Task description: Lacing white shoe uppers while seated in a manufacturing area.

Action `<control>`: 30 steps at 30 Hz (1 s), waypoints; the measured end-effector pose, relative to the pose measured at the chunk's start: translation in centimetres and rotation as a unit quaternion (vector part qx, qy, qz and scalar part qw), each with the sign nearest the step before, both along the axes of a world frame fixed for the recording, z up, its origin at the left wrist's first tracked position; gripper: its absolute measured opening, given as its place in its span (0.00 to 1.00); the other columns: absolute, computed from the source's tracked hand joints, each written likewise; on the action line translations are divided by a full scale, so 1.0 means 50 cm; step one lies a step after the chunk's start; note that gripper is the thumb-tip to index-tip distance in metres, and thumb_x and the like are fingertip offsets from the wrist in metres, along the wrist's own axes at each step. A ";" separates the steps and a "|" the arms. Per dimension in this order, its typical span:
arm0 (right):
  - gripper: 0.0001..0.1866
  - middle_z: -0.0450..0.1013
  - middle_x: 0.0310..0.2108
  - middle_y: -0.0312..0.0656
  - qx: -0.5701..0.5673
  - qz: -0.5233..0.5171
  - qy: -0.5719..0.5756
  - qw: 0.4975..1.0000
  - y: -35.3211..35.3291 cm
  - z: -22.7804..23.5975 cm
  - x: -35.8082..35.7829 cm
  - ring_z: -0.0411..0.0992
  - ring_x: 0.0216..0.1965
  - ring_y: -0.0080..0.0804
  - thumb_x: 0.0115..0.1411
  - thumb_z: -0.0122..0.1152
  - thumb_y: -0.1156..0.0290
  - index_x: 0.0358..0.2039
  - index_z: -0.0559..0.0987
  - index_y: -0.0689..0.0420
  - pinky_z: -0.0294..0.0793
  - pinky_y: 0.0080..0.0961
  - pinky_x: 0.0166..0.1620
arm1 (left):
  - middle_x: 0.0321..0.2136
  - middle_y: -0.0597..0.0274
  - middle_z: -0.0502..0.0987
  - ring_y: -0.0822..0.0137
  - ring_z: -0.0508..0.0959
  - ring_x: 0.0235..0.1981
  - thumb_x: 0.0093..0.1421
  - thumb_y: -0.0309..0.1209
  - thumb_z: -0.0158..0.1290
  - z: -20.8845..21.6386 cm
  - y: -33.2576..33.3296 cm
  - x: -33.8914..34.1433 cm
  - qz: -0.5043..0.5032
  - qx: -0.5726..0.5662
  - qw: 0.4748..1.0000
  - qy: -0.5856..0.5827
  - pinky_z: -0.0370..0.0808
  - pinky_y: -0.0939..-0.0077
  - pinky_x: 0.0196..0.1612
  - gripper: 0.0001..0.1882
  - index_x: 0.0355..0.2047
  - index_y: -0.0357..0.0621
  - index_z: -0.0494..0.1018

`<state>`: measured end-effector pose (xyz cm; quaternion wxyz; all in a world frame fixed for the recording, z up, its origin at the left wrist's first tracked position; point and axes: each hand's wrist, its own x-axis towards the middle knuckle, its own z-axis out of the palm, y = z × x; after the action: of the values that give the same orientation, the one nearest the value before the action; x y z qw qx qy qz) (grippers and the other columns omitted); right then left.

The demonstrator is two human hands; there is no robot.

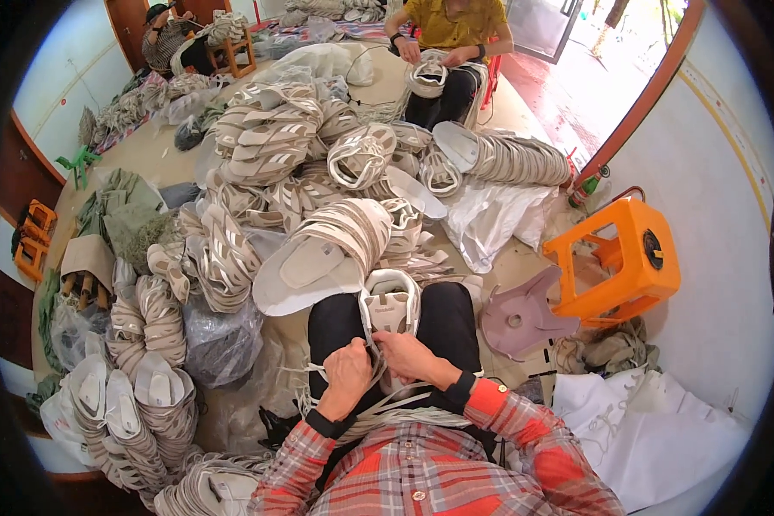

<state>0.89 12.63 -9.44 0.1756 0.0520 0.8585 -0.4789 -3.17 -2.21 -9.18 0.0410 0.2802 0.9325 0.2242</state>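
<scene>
A beige and white shoe upper (392,303) rests between my thighs, its rounded opening facing away from me. My left hand (347,378) is closed at its near left edge, gripping the upper. Close against it, my right hand (408,357) pinches at the same edge; whatever is between its fingertips is too small to make out. Long pale shoelaces (396,417) lie in a loose bundle across my lap, and a few strands stick out left of my left wrist. Just beyond my knees leans a stack of beige shoe uppers (353,236).
Heaps of shoe uppers (267,129) cover the floor ahead, with more stacks (138,413) at left. An orange stool (619,258) and a mauve plastic piece (525,314) are at right, near white sheets (654,430). A person (451,43) opposite handles a shoe upper.
</scene>
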 end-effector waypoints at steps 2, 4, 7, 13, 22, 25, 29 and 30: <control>0.16 0.68 0.11 0.41 0.027 -0.001 0.055 0.998 0.002 -0.031 -0.005 0.68 0.10 0.32 0.60 0.43 0.72 0.48 0.67 0.60 0.66 0.25 0.11 | 0.16 0.44 0.74 0.46 0.76 0.19 0.51 0.29 0.48 0.003 0.011 0.000 0.006 -0.008 1.000 -0.001 0.71 0.54 0.22 0.07 0.20 0.39 0.69; 0.14 0.68 0.11 0.42 0.049 0.005 0.113 0.992 -0.010 -0.039 -0.006 0.69 0.11 0.35 0.59 0.44 0.72 0.45 0.69 0.61 0.68 0.28 0.13 | 0.16 0.43 0.74 0.45 0.76 0.20 0.51 0.28 0.48 0.003 0.011 0.006 0.020 -0.020 1.000 0.000 0.71 0.53 0.23 0.07 0.20 0.38 0.68; 0.10 0.68 0.12 0.46 0.095 -0.011 0.151 0.984 -0.016 -0.037 -0.014 0.71 0.15 0.42 0.59 0.45 0.71 0.39 0.69 0.61 0.70 0.37 0.20 | 0.17 0.42 0.74 0.44 0.76 0.20 0.50 0.28 0.48 -0.008 0.015 0.001 0.030 -0.011 0.999 0.002 0.71 0.53 0.23 0.07 0.20 0.38 0.68; 0.11 0.70 0.16 0.49 0.226 -0.017 0.223 0.948 0.022 0.046 0.015 0.72 0.20 0.47 0.48 0.51 0.77 0.34 0.68 0.58 0.68 0.42 0.22 | 0.19 0.46 0.76 0.49 0.77 0.23 0.52 0.33 0.51 0.028 -0.045 -0.010 -0.021 0.040 0.992 -0.116 0.72 0.60 0.25 0.10 0.24 0.38 0.73; 0.06 0.69 0.31 0.44 -0.589 -0.264 0.053 0.762 0.079 0.129 0.003 0.73 0.31 0.32 0.63 0.47 0.72 0.29 0.64 0.58 0.77 0.40 0.40 | 0.37 0.62 0.76 0.62 0.72 0.49 0.65 0.30 0.39 0.181 -0.198 0.000 -0.004 0.802 0.374 -0.466 0.55 0.53 0.61 0.17 0.53 0.50 0.66; 0.05 0.66 0.27 0.39 -0.602 -0.327 0.108 0.721 0.128 0.091 0.013 0.67 0.25 0.26 0.60 0.49 0.76 0.28 0.65 0.57 0.71 0.51 0.49 | 0.40 0.62 0.75 0.62 0.71 0.50 0.65 0.29 0.38 0.169 -0.197 0.005 0.046 0.830 0.299 -0.468 0.59 0.53 0.59 0.18 0.55 0.49 0.64; 0.05 0.65 0.27 0.36 -0.295 -0.389 0.308 0.817 0.265 0.119 0.112 0.67 0.26 0.25 0.58 0.50 0.79 0.28 0.65 0.58 0.71 0.47 0.49 | 0.44 0.61 0.73 0.64 0.72 0.49 0.64 0.26 0.40 0.101 -0.182 0.001 0.145 0.815 0.122 -0.548 0.64 0.56 0.56 0.18 0.55 0.48 0.63; 0.05 0.65 0.26 0.36 -0.430 -0.405 0.304 0.748 0.308 0.140 0.142 0.66 0.25 0.24 0.59 0.49 0.78 0.28 0.65 0.57 0.71 0.45 0.50 | 0.44 0.62 0.72 0.66 0.72 0.49 0.62 0.26 0.44 0.084 -0.158 0.010 0.142 0.794 0.317 -0.499 0.66 0.57 0.55 0.20 0.56 0.47 0.62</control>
<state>7.97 28.03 -2.43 -0.3007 0.1654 0.4686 -0.8140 -2.69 -10.13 -4.96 0.2238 -0.1228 0.1367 0.9572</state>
